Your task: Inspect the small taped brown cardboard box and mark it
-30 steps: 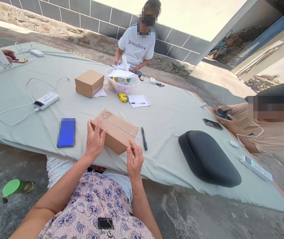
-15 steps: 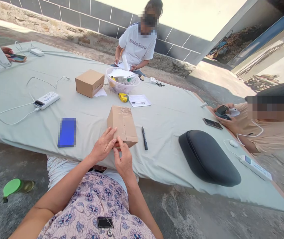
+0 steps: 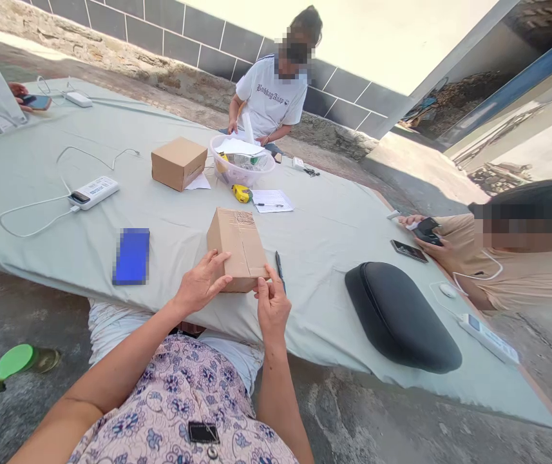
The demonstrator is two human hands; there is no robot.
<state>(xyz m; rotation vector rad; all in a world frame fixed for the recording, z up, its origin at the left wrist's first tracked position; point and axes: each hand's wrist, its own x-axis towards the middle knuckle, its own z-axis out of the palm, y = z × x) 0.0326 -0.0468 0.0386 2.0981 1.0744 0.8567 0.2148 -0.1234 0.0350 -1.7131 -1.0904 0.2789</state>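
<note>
In front of me on the table stands a taped cardboard box [image 3: 237,241], its top closed and scribbled at the far end. My left hand [image 3: 202,282] holds the box's near left corner, fingers on the top and side, thumb against the near edge. At the near right corner, my right hand [image 3: 272,299] pinches the box edge between thumb and fingers. A black marker pen [image 3: 279,265] lies just right of the box, partly behind my right hand. To the left lies a blue, pixelated flat rectangle [image 3: 131,256].
Beyond are another cardboard box [image 3: 179,164], a plastic basket [image 3: 244,173], a yellow tape measure [image 3: 241,193] and paper with a pen [image 3: 272,201]. A white power bank [image 3: 95,193] with cable lies left, a black cushion [image 3: 404,316] right. Several people sit around the table.
My right hand has slid right along the box's near edge, from the middle to the right corner. My left hand stays near the left corner. The view has shifted slightly.
</note>
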